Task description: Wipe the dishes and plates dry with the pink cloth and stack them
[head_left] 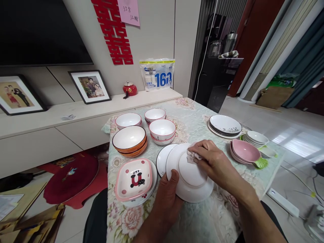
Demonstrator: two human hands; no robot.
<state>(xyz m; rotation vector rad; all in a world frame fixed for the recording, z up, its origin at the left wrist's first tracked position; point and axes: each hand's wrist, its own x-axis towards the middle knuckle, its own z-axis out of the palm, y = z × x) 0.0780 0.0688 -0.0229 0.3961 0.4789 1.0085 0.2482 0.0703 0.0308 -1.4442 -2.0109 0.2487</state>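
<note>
A white plate is tilted up over the table with its underside and foot ring facing me. My left hand grips its left edge, thumb on the underside. Bunched in my right hand is a pale cloth, pressed against the upper part of the underside. Just behind it on the left shows a second white plate with a dark rim, partly hidden. Left of my hands lies a square pink-rimmed dish with a cat picture, resting on other plates.
White bowls and orange bowls stand in stacks at the table's back left. A plate stack, small white dishes and pink bowls sit at the right. Behind is a low cabinet. A floral tablecloth covers the table.
</note>
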